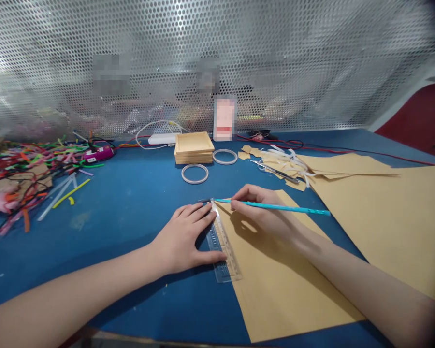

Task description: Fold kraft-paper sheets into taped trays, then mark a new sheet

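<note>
My left hand [181, 237] lies flat with its fingers spread, pressing a clear plastic ruler [223, 258] down along the left edge of a tan paper sheet [293, 290]. My right hand [257, 208] pinches a slim light-blue pencil [290, 208]. The pencil's tip is at the far end of the ruler, near the sheet's far left corner. Whether it touches the paper is too small to tell. The fingers of my left hand cover part of the ruler.
Beyond my hands are a stack of tan trays [194, 147], two pale rings [195, 174] and a phone [224, 118]. Scissors [277, 171] lie among paper scraps [271, 157]. Larger tan paper [395, 208] covers the right side. Coloured pipe-like strips [50, 164] clutter the left.
</note>
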Demonstrator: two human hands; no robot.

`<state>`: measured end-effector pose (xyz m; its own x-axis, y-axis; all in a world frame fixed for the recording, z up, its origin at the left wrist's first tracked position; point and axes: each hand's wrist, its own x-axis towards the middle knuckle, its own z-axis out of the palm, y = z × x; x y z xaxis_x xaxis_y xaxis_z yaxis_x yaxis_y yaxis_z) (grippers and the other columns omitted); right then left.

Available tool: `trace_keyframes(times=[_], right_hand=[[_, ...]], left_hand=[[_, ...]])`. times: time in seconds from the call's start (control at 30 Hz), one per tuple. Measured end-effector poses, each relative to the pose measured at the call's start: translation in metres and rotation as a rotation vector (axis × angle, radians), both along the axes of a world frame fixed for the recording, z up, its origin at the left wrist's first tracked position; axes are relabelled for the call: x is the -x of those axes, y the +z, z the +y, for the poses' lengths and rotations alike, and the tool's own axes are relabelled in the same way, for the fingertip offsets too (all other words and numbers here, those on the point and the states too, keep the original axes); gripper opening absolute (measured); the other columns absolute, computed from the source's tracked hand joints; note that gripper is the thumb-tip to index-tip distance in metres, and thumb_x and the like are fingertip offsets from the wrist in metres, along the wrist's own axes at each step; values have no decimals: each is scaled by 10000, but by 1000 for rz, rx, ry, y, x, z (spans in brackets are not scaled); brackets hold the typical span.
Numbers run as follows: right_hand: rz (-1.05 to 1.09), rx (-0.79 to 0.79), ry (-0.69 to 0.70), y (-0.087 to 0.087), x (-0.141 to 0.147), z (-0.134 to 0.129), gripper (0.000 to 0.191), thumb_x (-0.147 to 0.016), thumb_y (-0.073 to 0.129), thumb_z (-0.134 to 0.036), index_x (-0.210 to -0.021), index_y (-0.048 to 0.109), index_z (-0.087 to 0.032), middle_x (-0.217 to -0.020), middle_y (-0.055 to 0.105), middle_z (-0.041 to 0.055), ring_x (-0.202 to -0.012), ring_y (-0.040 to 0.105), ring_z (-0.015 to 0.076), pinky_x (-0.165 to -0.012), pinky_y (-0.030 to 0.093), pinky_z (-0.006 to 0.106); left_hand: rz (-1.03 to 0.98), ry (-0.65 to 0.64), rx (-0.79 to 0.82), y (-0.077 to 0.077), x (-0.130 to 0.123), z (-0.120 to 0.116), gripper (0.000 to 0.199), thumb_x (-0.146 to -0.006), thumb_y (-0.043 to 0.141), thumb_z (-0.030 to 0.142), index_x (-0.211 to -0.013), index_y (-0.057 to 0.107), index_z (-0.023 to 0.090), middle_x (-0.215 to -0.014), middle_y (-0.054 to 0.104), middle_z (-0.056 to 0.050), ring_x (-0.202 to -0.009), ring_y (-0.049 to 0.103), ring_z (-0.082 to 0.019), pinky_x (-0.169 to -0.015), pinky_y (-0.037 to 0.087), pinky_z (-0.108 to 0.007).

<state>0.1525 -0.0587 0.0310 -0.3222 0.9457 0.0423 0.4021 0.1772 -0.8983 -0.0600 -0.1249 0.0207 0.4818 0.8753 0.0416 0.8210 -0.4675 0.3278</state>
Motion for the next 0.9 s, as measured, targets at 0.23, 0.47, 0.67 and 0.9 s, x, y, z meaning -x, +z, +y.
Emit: trace_keyframes(times=[0.23,0.47,0.67,0.9], right_hand=[[15,41,-15,0,-1,0,137,-790,623,-344,-733,584,-225,-708,622,5,-638,546,159,-533,402,271],[30,34,-10,-1,0,-1,168,-782,630,-366,-709,585,-222,-696,625,8,-619,541,156,-524,394,279],[59,54,29,-2,-1,0,183,-807,611,-383,-721,577,-225,-699,632,12,-590,546,148,-506,403,276],[13,42,37,-2,-2,-1,190,-798,608,-399,-721,585,-227,-695,649,19,-601,562,157,-495,414,266]], left_hand=[[1,-4,8,0,0,0,861,-794,542,722,-1446,386,182,-1516,329,-92,-1405,281,-301,-1137,214,-476],[-10,-5,-3,0,0,0,836,-799,528,725,-1443,394,209,-1513,335,-87,-1399,295,-301,-1130,225,-480],[-22,-1,-3,0,0,0,835,-792,549,716,-1442,398,213,-1505,356,-87,-1394,301,-313,-1121,237,-493],[-15,-1,-4,0,0,0,836,-790,549,718,-1445,393,222,-1507,349,-87,-1392,303,-314,-1120,238,-485]])
